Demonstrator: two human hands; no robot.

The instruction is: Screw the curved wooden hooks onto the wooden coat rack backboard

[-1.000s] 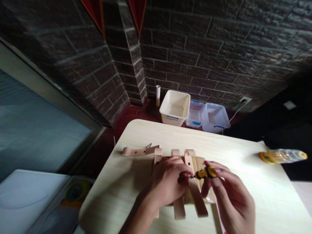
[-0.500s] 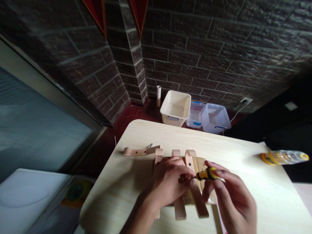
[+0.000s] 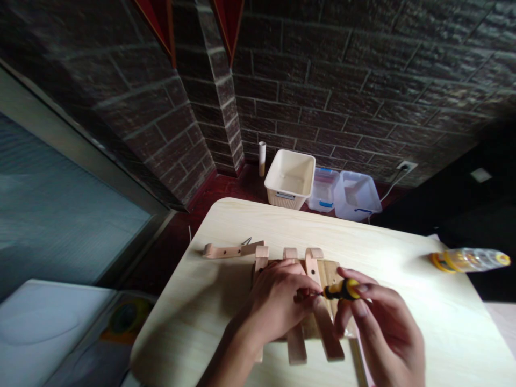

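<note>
My right hand (image 3: 389, 317) grips a small yellow-and-black screwdriver (image 3: 341, 290) by its handle, thumb and fingers around the rear end. The screwdriver lies nearly level, its tip pointing left at the fingertips of my left hand (image 3: 282, 295). Those left fingers are pinched together at the tip; what they hold is hidden. Beneath the left hand, several curved-end wooden strips lie across a brown block (image 3: 328, 269). The rightmost strip (image 3: 329, 336) shows a dark hole near its curl. Another curled wooden strip (image 3: 231, 251) with holes lies at the left on the table.
The pale wooden table (image 3: 237, 220) carries a clear bottle with a yellow base (image 3: 470, 260) at its right. A thin metal piece (image 3: 246, 241) lies by the left strip. On the floor beyond are a cream bin (image 3: 284, 200) and a clear plastic box (image 3: 357, 207).
The screwdriver handle and the right fingers on it have shifted very slightly. The left hand and the wooden strips stay in place.
</note>
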